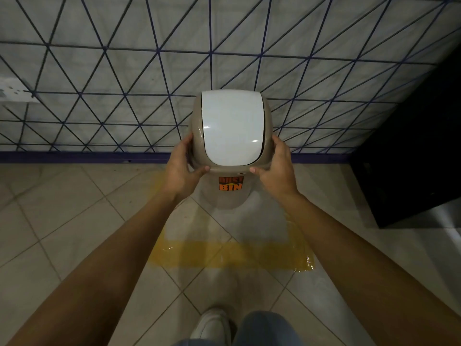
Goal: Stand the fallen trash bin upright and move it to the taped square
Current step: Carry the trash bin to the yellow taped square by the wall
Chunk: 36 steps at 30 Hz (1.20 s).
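The trash bin (232,126) is upright, seen from above: a beige body with a white swing lid and an orange "DUST BIN" label on its front. It sits over the far part of the yellow taped square (224,255) on the floor; whether its base touches the floor I cannot tell. My left hand (180,168) grips the lid's left rim. My right hand (275,168) grips the right rim. Both thumbs rest on the near edge of the lid.
A wall (124,71) with a dark triangular grid pattern rises just behind the bin. A black cabinet (411,146) stands at the right. The floor (62,233) is pale tile. My white shoe (214,323) and jeans leg show at the bottom.
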### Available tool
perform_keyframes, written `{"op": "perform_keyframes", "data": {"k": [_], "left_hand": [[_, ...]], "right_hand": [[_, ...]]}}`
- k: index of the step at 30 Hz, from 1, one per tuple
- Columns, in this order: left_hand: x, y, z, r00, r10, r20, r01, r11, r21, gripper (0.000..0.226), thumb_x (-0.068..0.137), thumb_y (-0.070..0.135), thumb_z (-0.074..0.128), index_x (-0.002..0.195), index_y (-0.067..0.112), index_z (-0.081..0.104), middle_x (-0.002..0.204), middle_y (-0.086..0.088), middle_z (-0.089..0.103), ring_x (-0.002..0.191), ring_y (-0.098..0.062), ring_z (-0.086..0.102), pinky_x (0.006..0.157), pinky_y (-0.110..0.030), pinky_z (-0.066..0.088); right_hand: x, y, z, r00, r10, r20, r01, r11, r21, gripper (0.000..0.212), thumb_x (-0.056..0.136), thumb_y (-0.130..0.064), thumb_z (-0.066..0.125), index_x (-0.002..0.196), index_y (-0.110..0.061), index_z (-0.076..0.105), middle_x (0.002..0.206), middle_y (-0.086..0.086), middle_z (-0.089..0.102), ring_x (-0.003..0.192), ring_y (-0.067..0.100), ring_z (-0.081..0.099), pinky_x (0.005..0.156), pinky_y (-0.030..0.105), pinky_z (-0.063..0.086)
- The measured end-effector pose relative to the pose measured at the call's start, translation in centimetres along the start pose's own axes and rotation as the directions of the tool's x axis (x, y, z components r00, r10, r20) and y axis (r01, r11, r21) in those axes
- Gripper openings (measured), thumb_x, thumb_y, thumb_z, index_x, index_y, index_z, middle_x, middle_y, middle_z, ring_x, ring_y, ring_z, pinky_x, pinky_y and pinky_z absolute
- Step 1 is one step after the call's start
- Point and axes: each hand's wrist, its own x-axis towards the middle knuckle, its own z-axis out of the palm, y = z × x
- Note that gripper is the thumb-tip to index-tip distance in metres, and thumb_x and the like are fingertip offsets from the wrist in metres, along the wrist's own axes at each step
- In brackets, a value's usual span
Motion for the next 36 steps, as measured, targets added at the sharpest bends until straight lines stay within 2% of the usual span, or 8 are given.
{"op": "perform_keyframes", "data": {"k": [4, 8, 10, 12, 15, 18, 21, 36], "left_hand": [[0.8, 0.2, -0.2, 0.999, -0.053, 0.005, 0.053, 0.998, -0.020, 0.085, 0.074, 0.003, 0.072, 0.144, 0.022, 0.027, 0.147, 0.002, 0.037, 0.135, -0.015, 0.032, 0.110, -0.041, 0.033], [1.0, 0.5, -0.2, 0.998, -0.068, 0.001, 0.068, 0.998, 0.009, 0.086, 0.073, 0.004, 0.074, 0.143, 0.022, 0.029, 0.146, 0.003, 0.038, 0.134, -0.017, 0.034, 0.109, -0.042, 0.035], [1.3, 0.7, -0.3, 0.995, -0.096, -0.013, 0.097, 0.995, 0.030, 0.089, 0.070, 0.004, 0.076, 0.143, 0.023, 0.028, 0.147, 0.000, 0.035, 0.133, -0.019, 0.035, 0.107, -0.042, 0.038], [1.6, 1.0, -0.6, 0.988, -0.151, -0.025, 0.152, 0.987, 0.047, 0.096, 0.068, 0.007, 0.079, 0.144, 0.025, 0.024, 0.148, -0.003, 0.031, 0.131, -0.022, 0.039, 0.103, -0.044, 0.042], [1.8, 1.1, -0.8, 0.982, -0.188, 0.017, 0.188, 0.982, 0.001, 0.098, 0.068, 0.005, 0.078, 0.145, 0.024, 0.022, 0.146, -0.004, 0.038, 0.127, -0.024, 0.044, 0.100, -0.046, 0.044], [1.9, 1.2, -0.8, 0.979, -0.202, 0.026, 0.201, 0.979, 0.011, 0.093, 0.068, 0.004, 0.078, 0.144, 0.021, 0.028, 0.143, -0.002, 0.042, 0.127, -0.024, 0.045, 0.101, -0.048, 0.043], [1.9, 1.3, -0.8, 0.977, -0.211, 0.010, 0.211, 0.977, 0.031, 0.092, 0.068, 0.005, 0.079, 0.144, 0.020, 0.029, 0.144, -0.002, 0.042, 0.128, -0.024, 0.045, 0.102, -0.046, 0.042], [1.0, 1.5, -0.4, 0.982, -0.189, 0.019, 0.189, 0.982, 0.015, 0.087, 0.071, 0.005, 0.076, 0.143, 0.018, 0.029, 0.145, -0.003, 0.038, 0.129, -0.025, 0.042, 0.102, -0.048, 0.043]], "right_hand": [[0.4, 0.3, 0.3, 1.000, 0.002, -0.014, -0.002, 1.000, 0.016, 0.091, 0.072, -0.005, 0.076, 0.145, -0.015, 0.023, 0.147, 0.004, 0.030, 0.137, 0.019, 0.028, 0.112, 0.031, 0.025], [0.5, 0.5, 0.4, 1.000, -0.001, -0.021, 0.002, 1.000, 0.026, 0.090, 0.070, -0.006, 0.077, 0.143, -0.016, 0.026, 0.146, 0.004, 0.032, 0.136, 0.019, 0.031, 0.112, 0.033, 0.028], [0.6, 0.8, 0.0, 1.000, -0.009, -0.025, 0.010, 0.998, 0.057, 0.084, 0.072, -0.004, 0.076, 0.142, -0.015, 0.031, 0.144, 0.005, 0.037, 0.133, 0.019, 0.036, 0.111, 0.033, 0.031], [0.8, 1.3, -0.6, 0.997, -0.007, -0.075, 0.013, 0.997, 0.079, 0.072, 0.075, -0.004, 0.072, 0.138, -0.016, 0.040, 0.141, 0.005, 0.042, 0.129, 0.019, 0.041, 0.106, 0.027, 0.034], [1.1, 1.9, -1.3, 0.995, 0.044, -0.091, -0.034, 0.993, 0.112, 0.070, 0.076, -0.006, 0.072, 0.138, -0.016, 0.041, 0.140, 0.006, 0.042, 0.126, 0.019, 0.043, 0.102, 0.025, 0.036], [1.0, 1.9, -1.1, 0.997, 0.066, 0.028, -0.069, 0.988, 0.137, 0.076, 0.074, -0.003, 0.073, 0.140, -0.014, 0.037, 0.142, 0.007, 0.040, 0.128, 0.022, 0.044, 0.107, 0.033, 0.039], [1.0, 1.6, -0.8, 0.998, 0.058, 0.036, -0.062, 0.991, 0.119, 0.078, 0.073, -0.001, 0.074, 0.141, -0.014, 0.037, 0.142, 0.008, 0.041, 0.129, 0.023, 0.043, 0.108, 0.042, 0.038], [1.4, 1.7, -1.0, 0.997, 0.069, 0.044, -0.073, 0.994, 0.085, 0.077, 0.073, 0.002, 0.072, 0.140, -0.015, 0.037, 0.141, 0.005, 0.045, 0.128, 0.022, 0.044, 0.108, 0.043, 0.039]]}}
